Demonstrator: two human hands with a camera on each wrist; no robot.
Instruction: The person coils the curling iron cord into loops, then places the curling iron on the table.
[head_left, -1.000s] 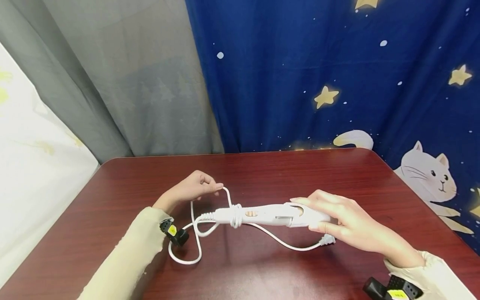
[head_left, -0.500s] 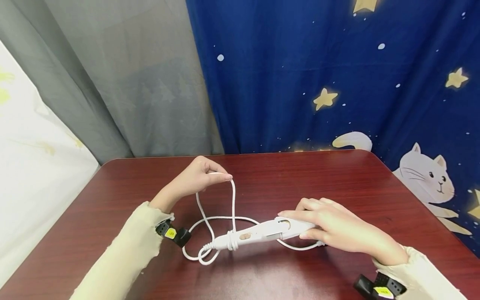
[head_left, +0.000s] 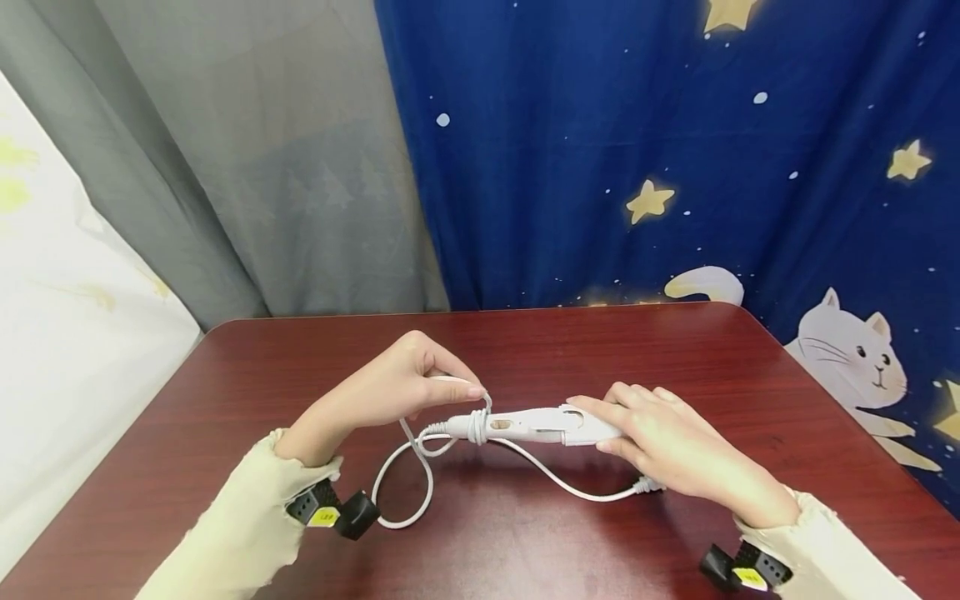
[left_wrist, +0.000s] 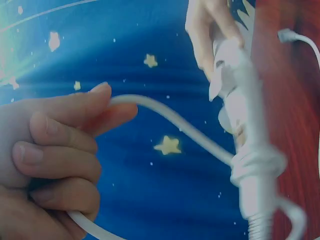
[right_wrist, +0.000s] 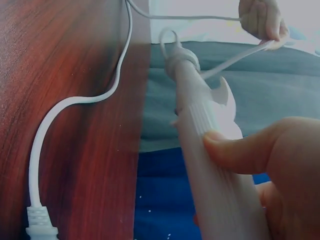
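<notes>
A white curling iron (head_left: 525, 426) with a gold switch lies across my view, its cord (head_left: 400, 525) wound several times round the handle end. My left hand (head_left: 412, 379) pinches the cord just beyond the windings, between thumb and index finger. In the left wrist view the cord (left_wrist: 175, 120) arcs from those fingertips to the windings; its other end passes under the curled lower fingers. My right hand (head_left: 667, 433) grips the far end of the iron; in the right wrist view the thumb presses on its ridged side. That end is hidden in the hand.
The plug (head_left: 649, 485) lies on the dark red table (head_left: 300, 358) beneath my right hand, with cord trailing left from it. Behind the table hang a grey curtain (head_left: 300, 167) and a blue star-patterned one (head_left: 540, 167). White cloth (head_left: 75, 333) hangs at the left.
My left hand first rose with the cord, then came down and right, close to the windings. The iron tipped handle-down, then levelled again. My right hand shifted slightly left, still gripping it.
</notes>
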